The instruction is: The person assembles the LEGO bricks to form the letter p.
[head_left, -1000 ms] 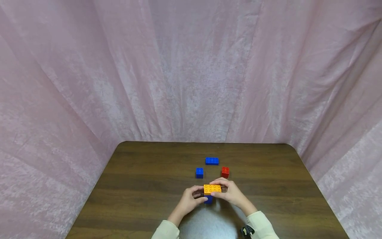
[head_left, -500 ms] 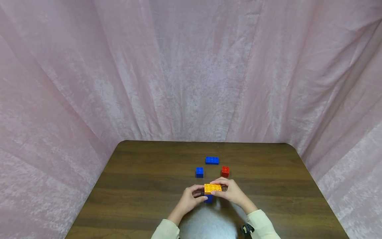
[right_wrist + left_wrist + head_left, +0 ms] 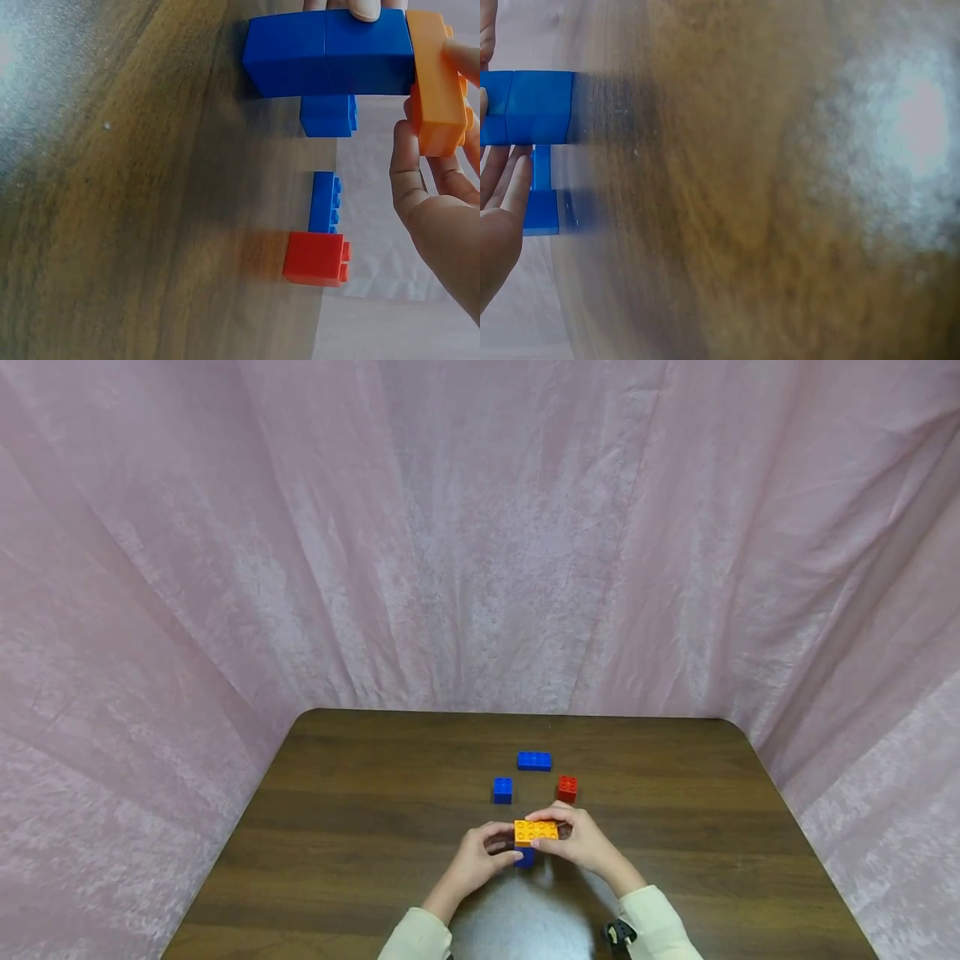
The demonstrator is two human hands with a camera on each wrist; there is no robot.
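A brown wood-grain table (image 3: pixel 337 827) with rounded far corners stands before draped pink velvety curtains (image 3: pixel 480 527), and a bright patch of light gleams on its near part. Over that near part, the orange brick (image 3: pixel 536 832) sits on a column of two blue bricks (image 3: pixel 330 54), its right end jutting out past them. The right hand (image 3: pixel 583 845) pinches the orange brick, thumb on its near side and fingers on its far side. The left hand (image 3: pixel 474 860) pinches the column just below, thumb on the upper blue brick's near face, fingers curved behind. Farther back lie a small blue brick (image 3: pixel 502 791), a long blue brick (image 3: pixel 535 762) and a red brick (image 3: pixel 567 788), well apart from one another. The head view shows little of the column; the right wrist view reveals its seam and its foot on the table. The left wrist view cuts off the orange brick.
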